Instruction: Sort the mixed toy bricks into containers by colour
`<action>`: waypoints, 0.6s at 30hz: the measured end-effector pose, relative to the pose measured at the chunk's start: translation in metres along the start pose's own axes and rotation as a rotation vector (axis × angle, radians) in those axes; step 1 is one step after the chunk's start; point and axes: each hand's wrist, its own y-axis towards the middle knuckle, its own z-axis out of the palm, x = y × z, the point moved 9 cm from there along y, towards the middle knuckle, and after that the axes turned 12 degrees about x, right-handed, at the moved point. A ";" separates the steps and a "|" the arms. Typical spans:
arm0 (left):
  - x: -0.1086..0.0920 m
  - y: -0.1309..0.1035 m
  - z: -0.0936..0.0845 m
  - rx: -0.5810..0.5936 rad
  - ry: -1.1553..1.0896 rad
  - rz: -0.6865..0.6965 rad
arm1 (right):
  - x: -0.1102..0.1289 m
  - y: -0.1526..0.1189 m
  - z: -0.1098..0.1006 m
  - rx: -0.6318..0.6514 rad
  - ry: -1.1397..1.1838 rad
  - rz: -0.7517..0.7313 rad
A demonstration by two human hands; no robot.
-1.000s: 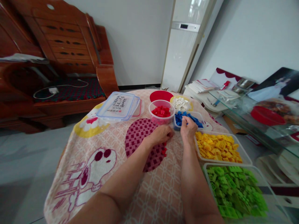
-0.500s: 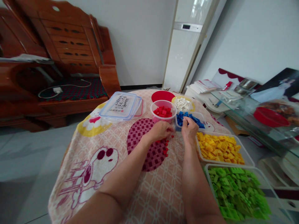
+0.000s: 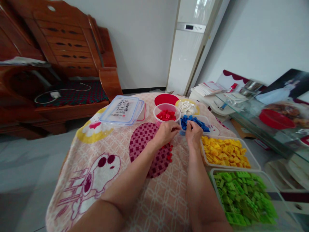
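My left hand [image 3: 167, 132] is closed in a pinch just in front of the round tub [image 3: 155, 118] of red building bricks [image 3: 166, 115]. Whatever it may hold is too small to make out. Close by on the right, my right hand [image 3: 194, 132] also pinches, its fingertips at the near edge of the box of blue bricks [image 3: 196, 124]; its contents, if any, are hidden. Small loose red pieces [image 3: 170, 157] lie in a row on the tablecloth [image 3: 169, 193], below my left hand.
White bricks [image 3: 186, 107] lie behind the blue ones. Boxes of yellow bricks [image 3: 225, 151] and green bricks [image 3: 243, 196] stand along the right. Stacked clear lids [image 3: 120, 111] lie at the back left, a red lid [image 3: 166, 99] behind the tub. A glass shelf [image 3: 243, 112] borders the right.
My left hand has lifted slightly from the loose red pieces, its fingertips now extended towards my right hand. My right hand stays by the blue bricks. The whole view has shifted a little.
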 end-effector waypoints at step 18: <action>0.040 -0.013 -0.055 -0.153 0.086 -0.175 | 0.001 -0.001 0.002 0.009 -0.013 0.030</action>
